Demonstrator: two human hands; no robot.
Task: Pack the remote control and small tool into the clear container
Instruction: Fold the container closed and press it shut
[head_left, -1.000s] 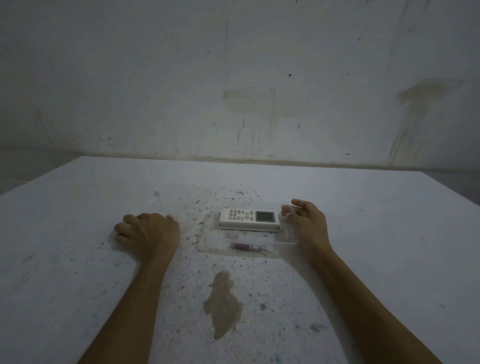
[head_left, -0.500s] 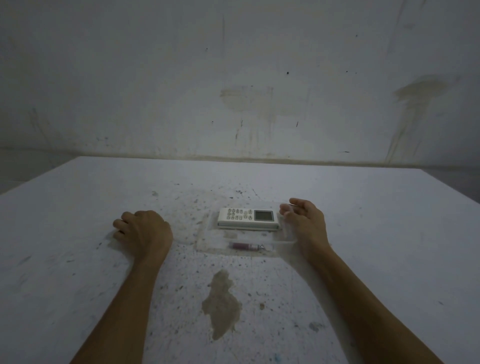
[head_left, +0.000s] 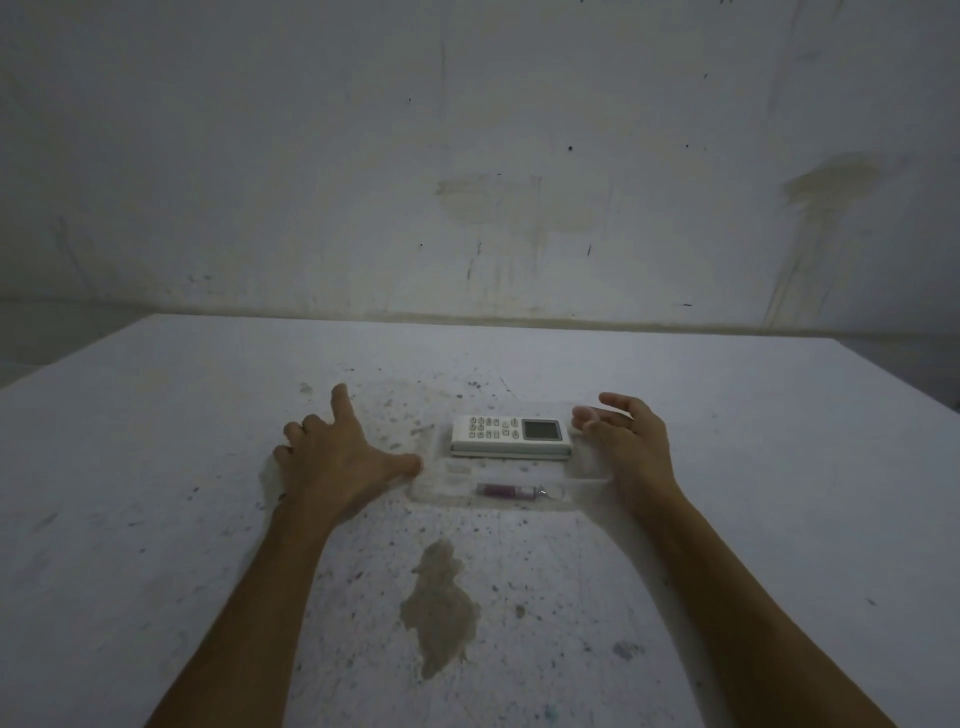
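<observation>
A white remote control (head_left: 510, 435) lies flat inside the shallow clear container (head_left: 441, 493) on the table, keypad to the left and screen to the right. In front of it in the same container lies a small purple tool (head_left: 506, 490) with a metal tip pointing right. My left hand (head_left: 332, 460) is spread open on the table, its thumb reaching the container's left edge. My right hand (head_left: 631, 447) rests against the container's right side, fingers curled loosely near the remote's right end, holding nothing that I can see.
The white table (head_left: 156, 467) is speckled with dark marks and has a brown stain (head_left: 439, 605) in front of the container. A stained wall (head_left: 467, 156) stands right behind the table's far edge.
My left hand has opened from a loose fist and moved right, thumb now at the container's left edge. The right hand has lifted its fingers slightly. Remote and tool stay put.
</observation>
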